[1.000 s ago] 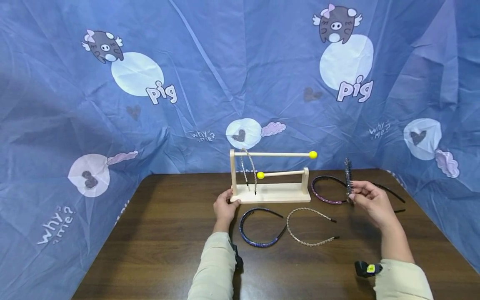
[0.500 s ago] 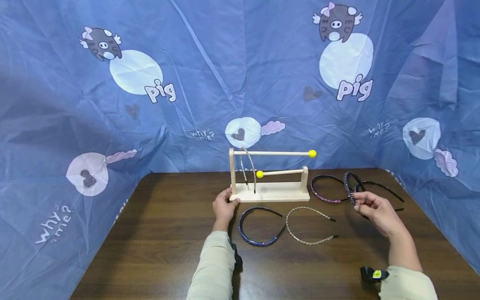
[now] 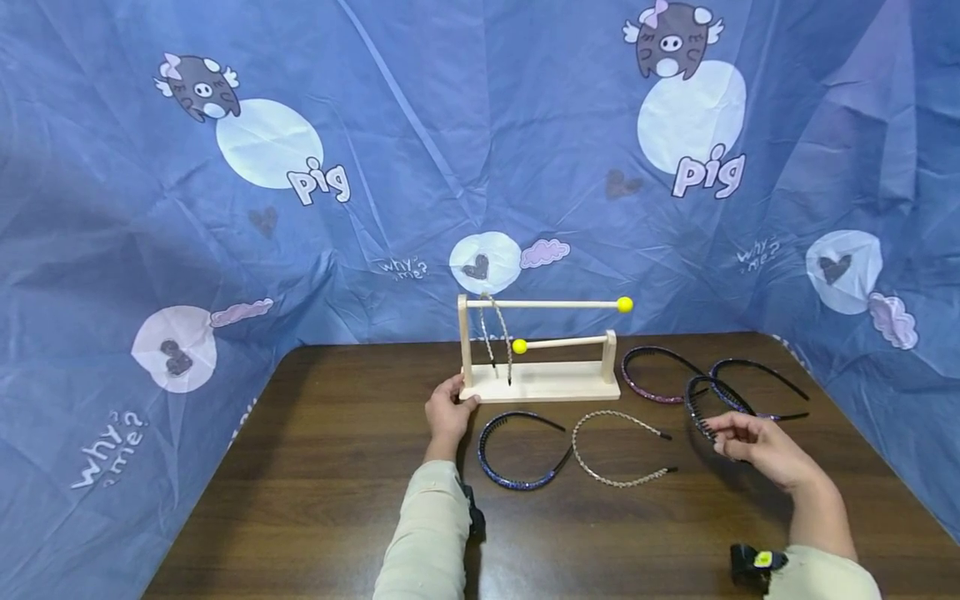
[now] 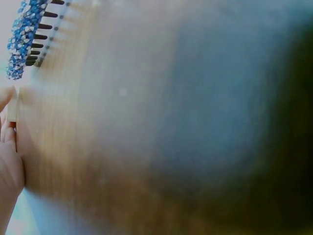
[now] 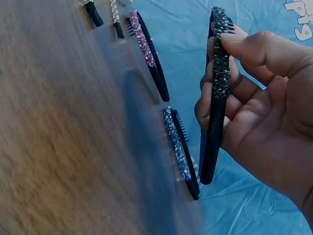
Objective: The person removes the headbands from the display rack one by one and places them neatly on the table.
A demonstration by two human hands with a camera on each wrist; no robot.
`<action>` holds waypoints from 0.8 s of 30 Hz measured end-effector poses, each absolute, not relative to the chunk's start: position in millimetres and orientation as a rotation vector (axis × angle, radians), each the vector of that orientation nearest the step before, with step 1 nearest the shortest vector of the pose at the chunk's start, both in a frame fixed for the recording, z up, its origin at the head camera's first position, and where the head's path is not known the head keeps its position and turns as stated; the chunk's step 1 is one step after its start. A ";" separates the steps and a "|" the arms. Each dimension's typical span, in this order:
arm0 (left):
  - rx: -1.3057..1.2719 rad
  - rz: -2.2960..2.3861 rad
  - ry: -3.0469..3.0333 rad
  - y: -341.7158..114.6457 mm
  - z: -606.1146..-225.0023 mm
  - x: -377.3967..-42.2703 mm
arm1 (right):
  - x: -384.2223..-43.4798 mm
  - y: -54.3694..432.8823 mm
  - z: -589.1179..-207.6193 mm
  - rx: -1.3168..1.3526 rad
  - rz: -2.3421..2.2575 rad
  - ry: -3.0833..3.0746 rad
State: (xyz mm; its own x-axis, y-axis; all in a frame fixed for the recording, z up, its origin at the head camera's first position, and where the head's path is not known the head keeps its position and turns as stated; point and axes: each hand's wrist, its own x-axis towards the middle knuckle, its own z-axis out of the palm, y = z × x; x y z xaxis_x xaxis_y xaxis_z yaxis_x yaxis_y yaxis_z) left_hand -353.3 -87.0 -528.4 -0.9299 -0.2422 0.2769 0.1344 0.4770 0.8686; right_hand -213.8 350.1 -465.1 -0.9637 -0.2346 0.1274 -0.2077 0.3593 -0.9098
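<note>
In the head view my left hand (image 3: 447, 415) holds the left end of a pale wooden headband stand (image 3: 558, 382). Its thumb lies at the front corner of the base. A braided beige headband (image 3: 506, 342) hangs over the stand's upper bar, near the left post. At the right, my right hand (image 3: 765, 452) pinches a black headband with dark glitter (image 5: 221, 73) between thumb and fingers, one end of it pointing down in the right wrist view. A pink glitter headband (image 3: 637, 387) and a blue one (image 3: 759, 365) lie just beyond that hand.
A blue glitter headband (image 3: 517, 483) and a second braided beige one (image 3: 596, 477) lie in front of the stand on the brown table (image 3: 315, 483). Yellow balls cap the stand's two bars. A blue patterned cloth (image 3: 405, 167) stands behind the table and along its sides.
My right hand has come down and nearer with the black headband, which has turned from edge-on to show its curve. My left hand and the stand have stayed put.
</note>
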 end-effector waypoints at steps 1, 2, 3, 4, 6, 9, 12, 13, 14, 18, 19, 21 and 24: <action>0.091 -1.439 -2.367 -86.7 -527.9 -353.1 | -213.4 351.4 -466.4 -0.421 -1.723 2.549; 0.091 -1.440 -2.369 -86.5 -527.3 -353.0 | -212.9 352.8 -467.6 -0.428 -1.728 2.532; 0.089 -1.438 -2.369 -86.4 -526.9 -352.9 | -212.6 354.2 -468.9 -0.426 -1.731 2.517; 0.086 -1.441 -2.366 -86.4 -526.5 -352.7 | -212.1 355.5 -470.1 -0.422 -1.731 2.501; 0.079 -1.449 -2.358 -86.5 -526.1 -352.4 | -211.5 358.7 -472.4 -0.433 -1.717 2.472; 0.075 -1.455 -2.353 -86.7 -527.0 -351.9 | -210.4 363.1 -475.3 -0.445 -1.691 2.418; 0.063 -1.446 -2.356 -86.7 -529.0 -351.7 | -210.0 366.2 -478.3 -0.478 -1.680 2.359; 0.060 -1.445 -2.358 -86.6 -529.7 -351.7 | -210.0 366.8 -479.4 -0.489 -1.678 2.341; 0.056 -1.448 -2.357 -86.3 -530.0 -351.4 | -210.0 367.1 -480.5 -0.504 -1.672 2.326; 0.049 -1.455 -2.351 -86.0 -530.4 -351.6 | -212.2 366.0 -484.0 -0.528 -1.607 2.321; 0.052 -1.463 -2.345 -86.1 -529.7 -351.4 | -213.3 364.9 -484.6 -0.521 -1.585 2.331; 0.053 -1.462 -2.338 -86.6 -528.8 -351.5 | -215.7 362.8 -485.7 -0.496 -1.544 2.352; 0.052 -1.465 -2.334 -87.4 -527.2 -351.2 | -218.9 360.1 -487.1 -0.461 -1.495 2.384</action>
